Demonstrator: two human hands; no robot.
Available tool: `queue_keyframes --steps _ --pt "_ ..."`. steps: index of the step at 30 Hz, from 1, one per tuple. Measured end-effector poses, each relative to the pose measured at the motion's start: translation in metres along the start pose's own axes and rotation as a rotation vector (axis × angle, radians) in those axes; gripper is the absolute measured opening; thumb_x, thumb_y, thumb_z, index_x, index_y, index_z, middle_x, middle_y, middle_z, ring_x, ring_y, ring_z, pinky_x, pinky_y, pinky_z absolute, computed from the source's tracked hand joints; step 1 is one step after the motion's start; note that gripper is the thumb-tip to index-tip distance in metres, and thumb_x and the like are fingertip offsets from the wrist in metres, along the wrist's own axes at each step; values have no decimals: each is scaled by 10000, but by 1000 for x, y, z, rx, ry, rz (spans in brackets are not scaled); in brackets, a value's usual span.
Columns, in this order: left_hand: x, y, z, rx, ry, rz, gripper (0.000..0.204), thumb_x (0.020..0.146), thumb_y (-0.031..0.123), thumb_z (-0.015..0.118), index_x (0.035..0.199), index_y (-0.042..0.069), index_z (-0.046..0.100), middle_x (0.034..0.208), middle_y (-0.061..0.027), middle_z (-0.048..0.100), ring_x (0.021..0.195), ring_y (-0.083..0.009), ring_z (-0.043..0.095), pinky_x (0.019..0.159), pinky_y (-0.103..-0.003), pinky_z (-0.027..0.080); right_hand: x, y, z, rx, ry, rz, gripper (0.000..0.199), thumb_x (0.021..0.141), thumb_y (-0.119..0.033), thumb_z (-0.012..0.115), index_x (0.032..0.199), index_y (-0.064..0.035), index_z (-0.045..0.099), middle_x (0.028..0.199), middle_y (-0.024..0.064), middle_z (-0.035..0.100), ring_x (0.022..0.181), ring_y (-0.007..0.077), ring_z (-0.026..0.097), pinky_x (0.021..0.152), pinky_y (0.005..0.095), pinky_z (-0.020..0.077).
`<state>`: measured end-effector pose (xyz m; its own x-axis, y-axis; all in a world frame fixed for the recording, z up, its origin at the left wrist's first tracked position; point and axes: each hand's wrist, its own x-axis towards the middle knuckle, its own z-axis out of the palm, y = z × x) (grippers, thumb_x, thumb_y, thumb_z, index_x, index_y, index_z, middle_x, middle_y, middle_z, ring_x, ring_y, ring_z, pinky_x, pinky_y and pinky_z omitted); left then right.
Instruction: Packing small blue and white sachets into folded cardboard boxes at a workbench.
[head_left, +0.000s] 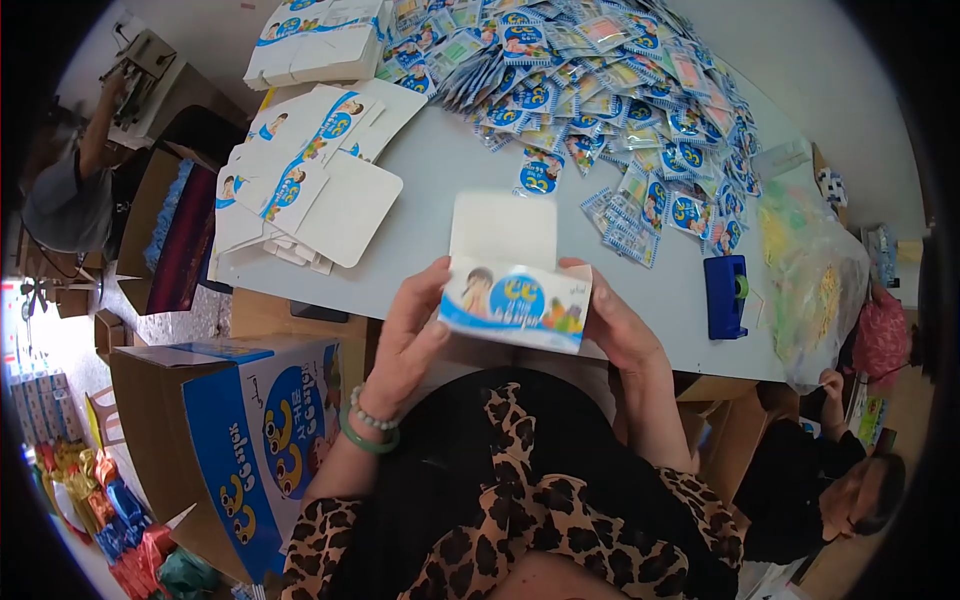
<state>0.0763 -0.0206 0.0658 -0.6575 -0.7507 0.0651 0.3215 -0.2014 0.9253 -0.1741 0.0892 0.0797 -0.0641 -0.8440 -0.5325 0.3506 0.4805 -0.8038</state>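
Observation:
Between my two hands is a small white and blue printed carton (515,303), held just over the table's near edge. Its white lid flap (503,228) stands up at the far side. My left hand (408,325) grips the left end, thumb toward the front panel, with a bead bracelet and a green bangle on the wrist. The right end is in my right hand (627,325), fingers partly behind the box. Whether anything lies inside the carton cannot be seen. Flat unfolded cartons (300,170) lie in a loose pile to the left.
A big heap of small printed sachets (600,90) covers the table's far side. More stacked cartons (318,45) sit far left. A blue tape dispenser (725,297) and a clear plastic bag (810,280) are at right. A large cardboard box (235,430) stands at lower left. Other people sit on both sides.

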Motion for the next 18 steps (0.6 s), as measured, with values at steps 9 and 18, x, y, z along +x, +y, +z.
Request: queue_keyframes --steps 9,18 --pt "-17 -27 -18 562 421 52 561 764 85 732 1254 -7 477 1303 -205 450 1201 -275 474 1013 -366 398 54 19 26 -371 -53 -454 424 749 14 596 1168 -52 616 1484 153 352 1401 289 285 1128 375 239" --pt "-7 -23 -33 1184 164 281 418 663 72 786 1046 18 625 1317 -285 458 1089 -412 568 858 -399 514 81 13 17 43 -103 -412 211 707 86 502 756 15 695 1355 172 515 1209 257 511 1045 333 341"
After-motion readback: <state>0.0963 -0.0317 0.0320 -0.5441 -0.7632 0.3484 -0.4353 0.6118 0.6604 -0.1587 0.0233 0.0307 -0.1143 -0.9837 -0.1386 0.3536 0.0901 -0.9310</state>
